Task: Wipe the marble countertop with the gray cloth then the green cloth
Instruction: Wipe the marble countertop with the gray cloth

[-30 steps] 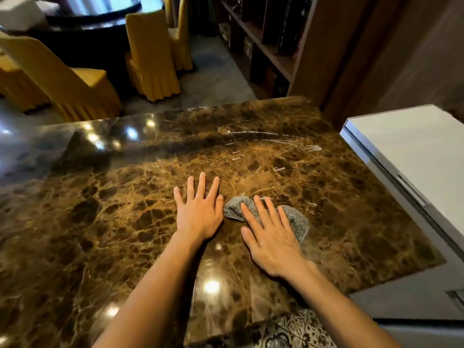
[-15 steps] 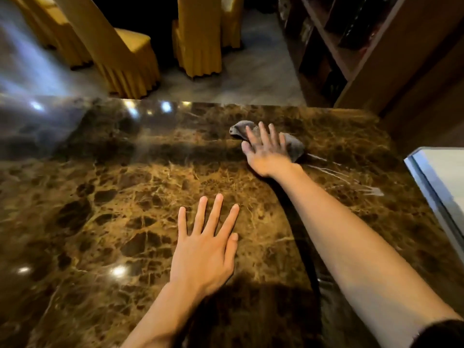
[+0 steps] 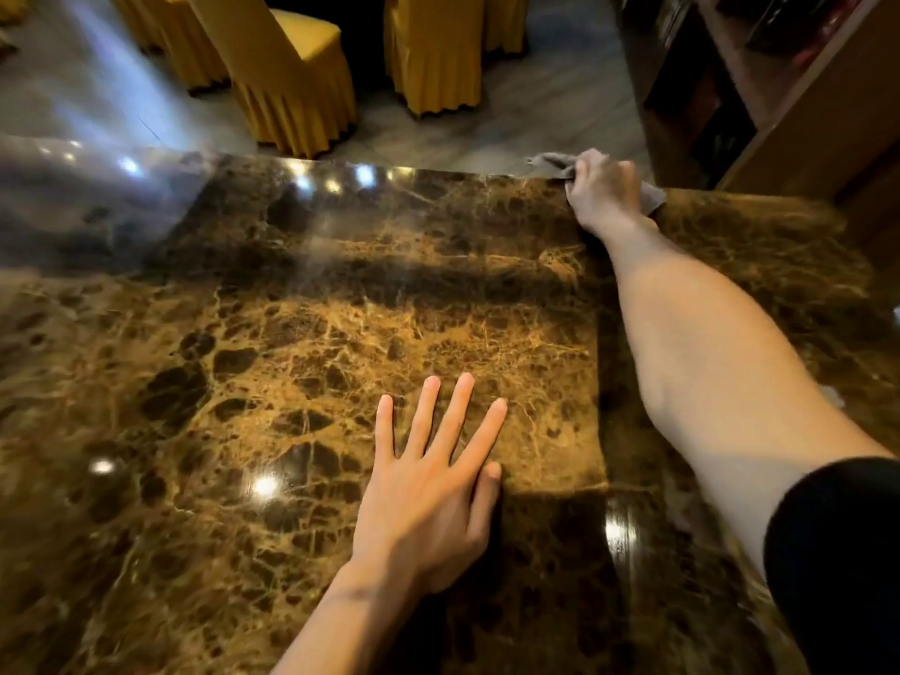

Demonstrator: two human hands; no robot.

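Drag gray cloth (image 3: 651, 199) back evenly from far edge of marble countertop (image 3: 292, 333), right hand (image 3: 604, 192) seemingly curled round it (left hand (image 3: 428, 504) spread flat, bracing).

A black sleeve (image 3: 842, 557) is worn on the right arm, its rounded cuff seen at the lower right of the frame. The left hand (image 3: 428, 509) and right hand (image 3: 604, 192) are left bare.

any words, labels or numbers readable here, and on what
None can be read.
The countertop, gray cloth and yellow chair covers show no text.
Things on the shelves at top right are too dark and blurred to show any.
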